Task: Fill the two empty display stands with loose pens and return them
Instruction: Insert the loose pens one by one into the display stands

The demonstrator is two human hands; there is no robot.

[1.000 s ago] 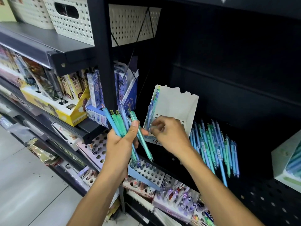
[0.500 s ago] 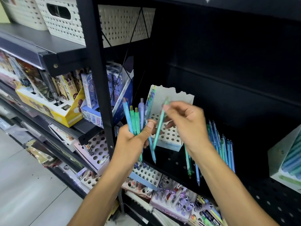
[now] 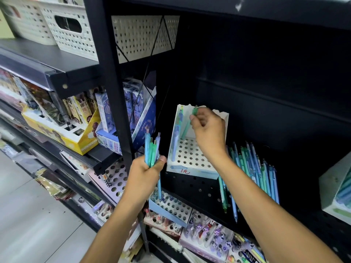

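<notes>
We are partway through filling the first stand (image 3: 190, 158), which sits on the black shelf (image 3: 199, 188) with most of its holes bare. Our right hand (image 3: 208, 130) pinches a green pen (image 3: 189, 123) by its upper end and lowers its tip into a hole in the back row, just beside the few pens (image 3: 177, 133) already standing along the stand's left wall. Our left hand (image 3: 146, 171) grips a bundle (image 3: 152, 149) of blue and green pens upright, below and left of the stand. More loose pens (image 3: 254, 168) lie in a pile on the shelf to the right of the stand, partly behind our right forearm.

The next move, as we judge it, calls for seating this pen, letting go, then drawing another from the bundle and aiming it at the neighbouring hole. A second stand (image 3: 171, 207) shows on the lower shelf; whether it is the other one to fill we cannot tell.

Half a second ago the right hand held the green pen out in front of the stand, near the bundle; now it has carried the pen up and back over the holes.
</notes>
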